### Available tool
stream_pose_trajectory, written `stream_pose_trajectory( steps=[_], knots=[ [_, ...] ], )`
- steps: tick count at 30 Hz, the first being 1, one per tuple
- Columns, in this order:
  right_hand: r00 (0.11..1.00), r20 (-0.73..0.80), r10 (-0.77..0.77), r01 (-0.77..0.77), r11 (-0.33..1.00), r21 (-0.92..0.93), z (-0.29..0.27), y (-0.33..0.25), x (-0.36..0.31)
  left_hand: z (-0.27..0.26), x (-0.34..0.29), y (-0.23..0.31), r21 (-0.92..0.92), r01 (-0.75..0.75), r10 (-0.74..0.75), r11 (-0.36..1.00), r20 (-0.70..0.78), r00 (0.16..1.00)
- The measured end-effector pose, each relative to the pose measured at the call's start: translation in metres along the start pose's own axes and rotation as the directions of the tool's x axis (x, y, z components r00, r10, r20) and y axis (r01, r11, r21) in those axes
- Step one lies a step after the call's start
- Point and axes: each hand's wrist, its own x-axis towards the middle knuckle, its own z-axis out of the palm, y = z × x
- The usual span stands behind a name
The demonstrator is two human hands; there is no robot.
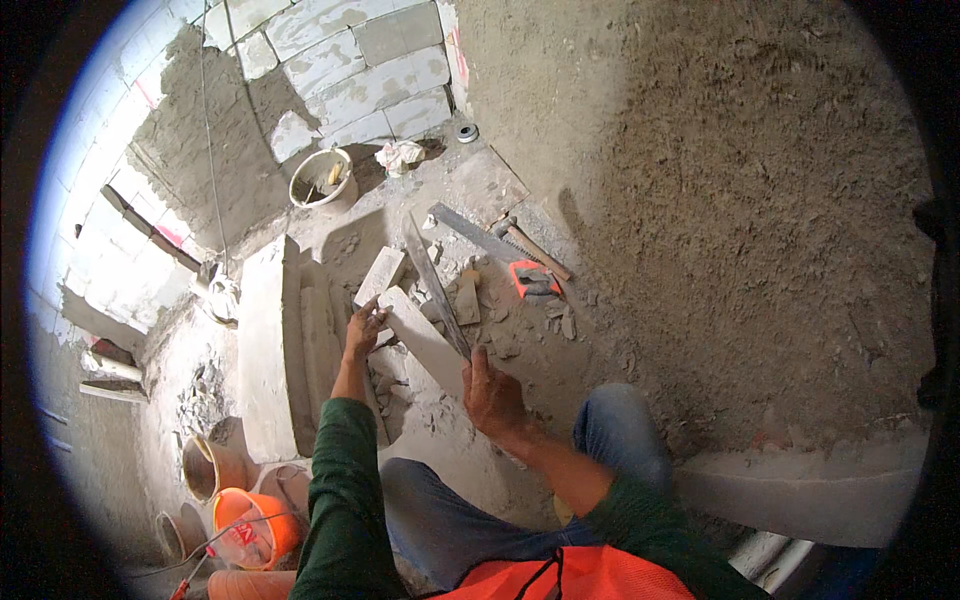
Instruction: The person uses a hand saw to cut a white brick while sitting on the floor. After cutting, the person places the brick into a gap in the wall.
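While right hand (494, 398) grips blade (434, 281), left (365, 330) touches block (425, 343).

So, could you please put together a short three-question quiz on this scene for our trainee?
1. Which of the person's hands grips the long flat blade?
2. True or false: the hammer lies inside the bucket.
3. What colour is the handle of the saw on the ground?
a) blue
b) orange
c) green

Key:
1. The right hand.
2. False; the hammer lies near the saw, outside the bucket.
3. b) orange.
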Motion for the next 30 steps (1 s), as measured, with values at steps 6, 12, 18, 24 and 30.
stream_pose_trajectory(
  steps=[6,12,18,24,30],
  knots=[
    [0.98,0.175,0.091,-0.04,0.96,-0.278,0.035,0.019,0.013,-0.001,-0.003,0.014,0.092,0.068,-0.065,0.993,-0.026,0.998],
    [0.996,0.068,0.055,-0.044,0.987,-0.153,0.011,0.005,0.028,-0.004,-0.005,0.009,0.025,0.093,-0.092,0.995,-0.035,0.995],
    [0.999,-0.03,-0.021,0.011,0.945,-0.327,0.038,0.009,0.011,-0.007,-0.002,0.011,0.037,0.068,-0.067,0.997,-0.029,0.997],
    [0.996,0.075,0.057,-0.032,0.954,-0.297,0.021,0.01,0.033,-0.003,-0.004,0.003,-0.077,0.048,-0.051,0.996,-0.032,0.998],
    [0.994,0.096,0.052,-0.029,0.974,-0.226,0.029,0.01,0.018,-0.009,-0.001,0.004,0.02,0.056,-0.056,0.998,-0.004,0.998]
  ],
)
